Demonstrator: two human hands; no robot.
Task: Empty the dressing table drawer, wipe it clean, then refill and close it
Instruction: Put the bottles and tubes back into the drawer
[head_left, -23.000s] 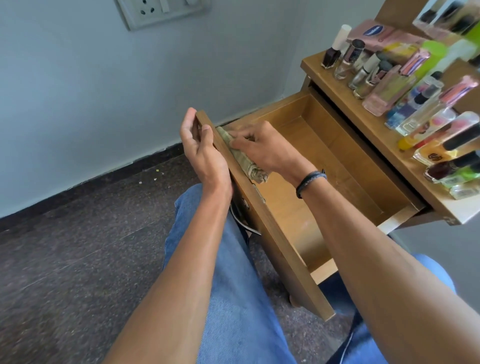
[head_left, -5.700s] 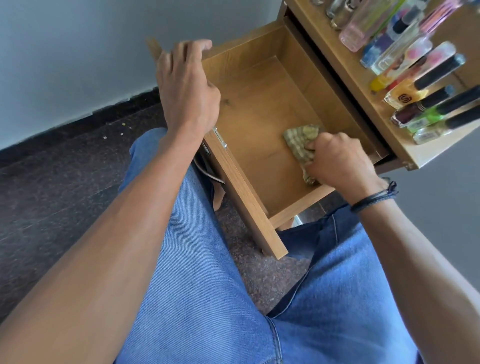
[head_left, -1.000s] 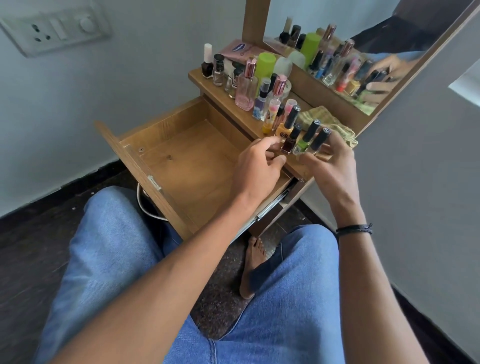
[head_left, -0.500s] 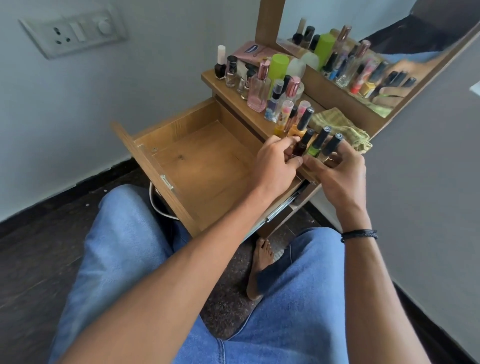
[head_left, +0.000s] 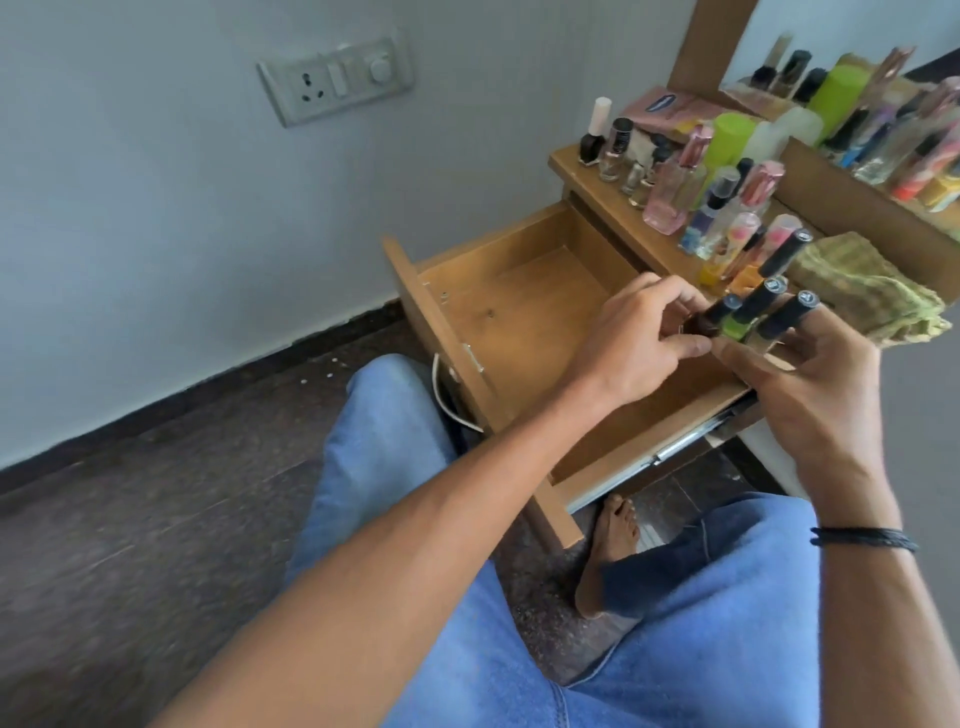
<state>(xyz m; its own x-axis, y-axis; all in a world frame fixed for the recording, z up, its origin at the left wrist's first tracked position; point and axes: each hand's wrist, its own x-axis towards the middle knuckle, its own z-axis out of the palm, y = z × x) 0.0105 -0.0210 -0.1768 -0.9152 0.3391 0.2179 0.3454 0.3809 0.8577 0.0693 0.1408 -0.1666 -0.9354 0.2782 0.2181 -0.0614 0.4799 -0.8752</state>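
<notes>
Head view gives me the drawer (head_left: 524, 312) pulled well out, its wooden floor bare, so I judge the wiping done and the refill just starting. Just past the drawer's right rear corner, both hands meet round three dark-capped nail polish bottles (head_left: 753, 312). The left hand (head_left: 639, 338) has its fingers curled and pinches the nearest, darkest bottle low on its body. The right hand (head_left: 815, 384) wraps thumb and fingers round the far side of the group, the caps poking up above them. Taking them as a bunch makes sense to me: they are slim and tip easily, and one lift carries several over the drawer's edge. Whether they have left the dressing table top (head_left: 569, 161) I cannot tell. The crumpled cloth (head_left: 862, 291) lies on that top, behind the drawer and to its right, parked clear of the work. The remaining bottles (head_left: 670, 197) stand in a row on the top behind the drawer's back wall, within easy reach.
</notes>
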